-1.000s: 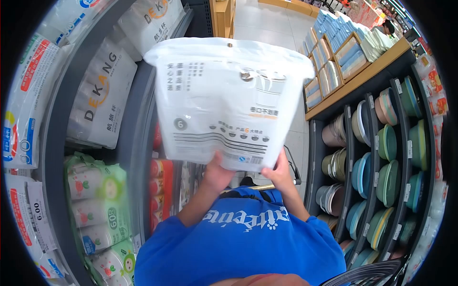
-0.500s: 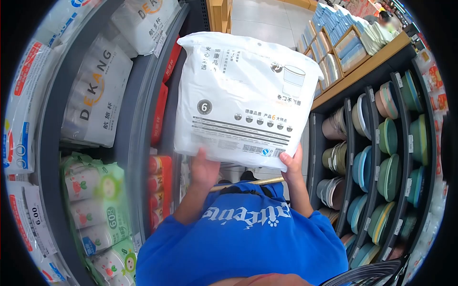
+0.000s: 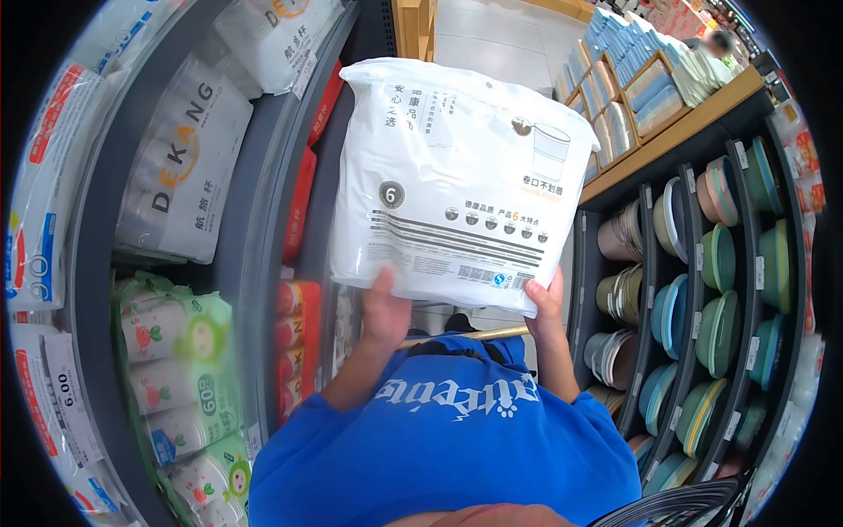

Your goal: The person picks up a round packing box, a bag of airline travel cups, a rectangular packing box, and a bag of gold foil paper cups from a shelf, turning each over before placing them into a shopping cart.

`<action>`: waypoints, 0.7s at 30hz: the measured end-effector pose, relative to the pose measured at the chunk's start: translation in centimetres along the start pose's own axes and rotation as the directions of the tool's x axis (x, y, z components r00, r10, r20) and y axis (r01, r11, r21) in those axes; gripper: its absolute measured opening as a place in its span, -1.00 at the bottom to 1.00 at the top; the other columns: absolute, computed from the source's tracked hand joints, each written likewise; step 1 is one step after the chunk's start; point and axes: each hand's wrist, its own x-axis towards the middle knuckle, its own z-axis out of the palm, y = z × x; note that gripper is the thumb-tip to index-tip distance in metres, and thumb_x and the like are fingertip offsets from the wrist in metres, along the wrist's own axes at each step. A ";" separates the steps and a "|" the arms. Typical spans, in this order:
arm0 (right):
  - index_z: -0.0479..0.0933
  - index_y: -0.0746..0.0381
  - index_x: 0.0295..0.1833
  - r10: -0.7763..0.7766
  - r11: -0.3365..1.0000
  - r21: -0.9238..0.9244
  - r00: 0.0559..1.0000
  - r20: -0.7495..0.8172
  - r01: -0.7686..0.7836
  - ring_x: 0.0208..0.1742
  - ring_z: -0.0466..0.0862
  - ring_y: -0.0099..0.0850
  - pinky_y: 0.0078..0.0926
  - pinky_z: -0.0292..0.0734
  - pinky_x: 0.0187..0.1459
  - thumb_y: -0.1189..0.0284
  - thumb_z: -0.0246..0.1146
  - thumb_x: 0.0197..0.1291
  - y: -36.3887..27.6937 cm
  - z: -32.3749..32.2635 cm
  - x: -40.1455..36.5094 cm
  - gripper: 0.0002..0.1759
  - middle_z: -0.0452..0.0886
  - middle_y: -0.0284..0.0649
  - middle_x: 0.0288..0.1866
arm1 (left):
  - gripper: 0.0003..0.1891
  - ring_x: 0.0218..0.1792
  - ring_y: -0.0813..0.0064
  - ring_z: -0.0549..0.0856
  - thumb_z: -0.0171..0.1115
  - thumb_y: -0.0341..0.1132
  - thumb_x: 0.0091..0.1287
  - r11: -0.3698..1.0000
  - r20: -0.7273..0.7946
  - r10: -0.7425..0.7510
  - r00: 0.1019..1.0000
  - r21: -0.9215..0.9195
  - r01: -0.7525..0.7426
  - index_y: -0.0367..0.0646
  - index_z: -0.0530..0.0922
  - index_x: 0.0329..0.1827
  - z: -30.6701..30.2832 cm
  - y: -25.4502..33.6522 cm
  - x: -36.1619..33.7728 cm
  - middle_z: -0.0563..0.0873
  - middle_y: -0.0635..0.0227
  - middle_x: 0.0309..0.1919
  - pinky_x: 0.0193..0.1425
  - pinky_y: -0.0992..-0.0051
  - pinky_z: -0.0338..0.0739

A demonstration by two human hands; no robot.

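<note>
A large white plastic pack of disposable cups [image 3: 457, 180] is held up in front of me, its printed side facing me. A cup drawing and a black circle with a 6 show on it. My left hand [image 3: 385, 309] grips the lower left edge, thumb on the front. On the lower right corner, my right hand [image 3: 546, 303] is closed with its thumb pressed on the front. The fingers behind the pack are hidden on both sides.
At left, shelves carry DEKANG cup packs [image 3: 180, 162] and green-wrapped cup packs [image 3: 180, 360]. Stacked bowls and basins [image 3: 672, 316] fill the right rack. Folded towels [image 3: 632, 44] sit in a wooden display [image 3: 676, 123] behind, near another person [image 3: 716, 44]. A price tag [image 3: 70, 386] reads 6.00.
The pack and both hands have shifted slightly to the right in view. The left thumb now lies a little higher on the pack's front. Both hands keep their hold.
</note>
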 end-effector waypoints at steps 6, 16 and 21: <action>0.16 0.43 0.42 0.014 1.000 -0.013 1.000 0.007 -0.013 0.28 0.55 -0.24 -0.31 0.44 0.30 0.11 0.43 0.04 0.0 -0.2 0.0 -0.02 0.49 0.01 0.27 | -0.31 0.45 0.30 0.37 0.11 -0.03 0.48 1.000 0.006 0.003 1.000 0.010 -0.003 -0.21 0.16 0.55 0.0 -0.1 0.1 0.38 0.25 0.46 0.52 0.21 0.22; 0.20 0.40 0.41 -0.041 0.999 -0.014 0.992 -0.116 0.040 0.26 0.54 -0.25 -0.31 0.42 0.30 0.24 0.43 0.03 1.5 -1.0 0.6 -0.09 0.50 -0.01 0.24 | -0.42 0.43 0.33 0.40 -0.02 -0.02 0.56 0.981 -0.003 -0.020 1.000 0.193 0.020 -0.24 0.28 0.47 -3.6 -3.1 2.3 0.45 0.21 0.41 0.51 0.22 0.22; 0.27 0.40 0.34 -0.276 0.910 -0.376 0.930 -0.244 0.172 0.14 0.57 -0.31 -0.36 0.43 0.21 0.44 0.47 -0.03 2.8 -5.4 4.7 -0.19 0.53 -0.05 0.14 | -0.59 0.20 0.39 0.60 -0.05 -0.03 0.58 0.732 -0.080 -0.160 0.984 0.659 0.173 -0.20 0.50 0.16 -10.8 -6.8 3.4 0.72 0.24 0.02 0.37 0.29 0.33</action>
